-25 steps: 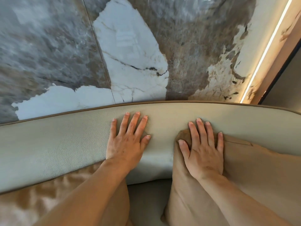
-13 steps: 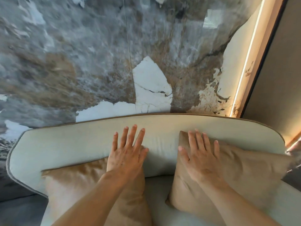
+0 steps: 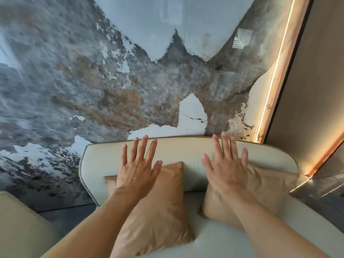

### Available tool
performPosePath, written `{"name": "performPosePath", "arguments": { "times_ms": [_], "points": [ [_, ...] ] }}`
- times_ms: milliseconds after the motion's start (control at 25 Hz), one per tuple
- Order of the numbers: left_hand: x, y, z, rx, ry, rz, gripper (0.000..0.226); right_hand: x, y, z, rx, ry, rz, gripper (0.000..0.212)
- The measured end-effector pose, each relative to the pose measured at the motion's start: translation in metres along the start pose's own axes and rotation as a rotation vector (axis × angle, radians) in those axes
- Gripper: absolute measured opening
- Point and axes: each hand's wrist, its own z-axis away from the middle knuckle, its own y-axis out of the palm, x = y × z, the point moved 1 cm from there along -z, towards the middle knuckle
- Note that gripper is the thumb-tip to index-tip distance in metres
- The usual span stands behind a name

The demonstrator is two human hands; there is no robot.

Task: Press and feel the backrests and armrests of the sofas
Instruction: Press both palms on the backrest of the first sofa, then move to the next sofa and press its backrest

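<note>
A pale cream sofa with brown piping has its curved backrest [image 3: 188, 155] against a marble-patterned wall. My left hand [image 3: 138, 164] is spread flat over the backrest's left half, its heel above a tan cushion [image 3: 158, 211]. My right hand [image 3: 226, 164] is spread over the right half, fingertips near the top edge, palm above a second tan cushion [image 3: 270, 187]. Both hands hold nothing, and I cannot tell whether they touch the backrest. The sofa seat [image 3: 214, 243] shows between the cushions.
The grey, brown and white marble wall [image 3: 111, 81] stands right behind the sofa. A lit vertical light strip [image 3: 273, 77] and a beige panel [image 3: 316, 90] are on the right. Another beige upholstered piece [image 3: 20, 226] sits at the lower left, with dark floor [image 3: 68, 216] between.
The view has pulled back and tilted up, showing the whole backrest. Both hands have lifted toward its top edge; the right hand has come off the right cushion's corner.
</note>
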Motion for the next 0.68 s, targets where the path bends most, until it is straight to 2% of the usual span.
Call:
{"name": "performPosePath", "arguments": {
  "times_ms": [120, 320, 680],
  "points": [
    [0.042, -0.038, 0.015, -0.015, -0.037, -0.010, 0.068, 0.036, -0.036, 0.015, 0.004, -0.022, 0.006, 0.073],
    [0.153, -0.083, 0.085, -0.025, -0.175, 0.001, 0.070, 0.134, -0.088, 0.049, 0.030, -0.101, -0.074, 0.071],
    [0.352, -0.125, 0.177, -0.016, -0.288, 0.020, 0.068, 0.327, -0.117, 0.108, 0.060, -0.187, -0.124, 0.074]
  ]
}}
